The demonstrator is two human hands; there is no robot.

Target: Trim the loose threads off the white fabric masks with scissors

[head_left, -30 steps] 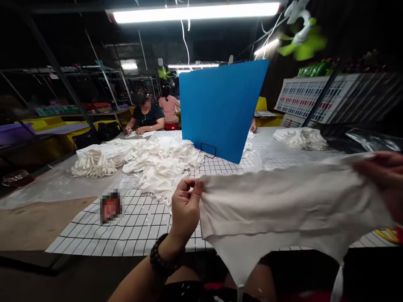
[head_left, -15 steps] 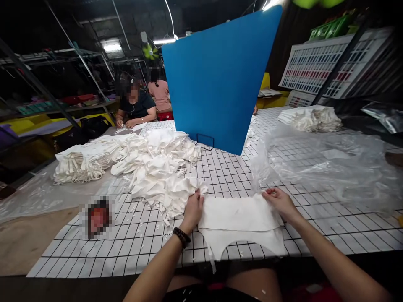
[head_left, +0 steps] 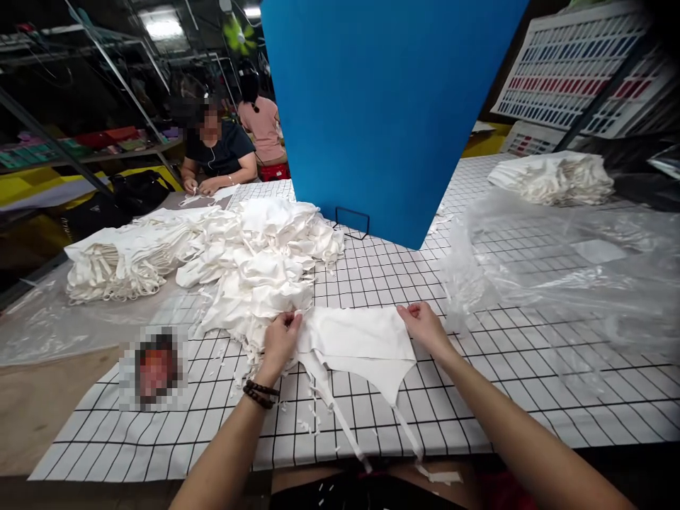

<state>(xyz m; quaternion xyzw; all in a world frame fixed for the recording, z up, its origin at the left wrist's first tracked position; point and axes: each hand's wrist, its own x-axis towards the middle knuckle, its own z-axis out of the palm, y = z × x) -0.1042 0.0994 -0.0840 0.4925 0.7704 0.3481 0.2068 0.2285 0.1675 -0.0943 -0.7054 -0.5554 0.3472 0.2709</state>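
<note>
A white cloth piece (head_left: 357, 343) with two dangling straps lies flat on the black-and-white grid table cover (head_left: 467, 418). My left hand (head_left: 280, 338) pinches its left edge, next to a loose heap of white cloth pieces (head_left: 255, 262). My right hand (head_left: 423, 327) pinches the cloth's upper right corner. A dark bead bracelet sits on my left wrist.
A blue upright board (head_left: 387, 106) stands behind the cloth. Crumpled clear plastic sheeting (head_left: 563, 276) lies to the right, a stacked bundle of white pieces (head_left: 114, 262) to the left, another pile (head_left: 555, 178) far right. Two people (head_left: 217, 152) sit at the far left end.
The cloth was held stretched in the air, then laid on the table. Both hands slid it away from the table edge, toward the heap.
</note>
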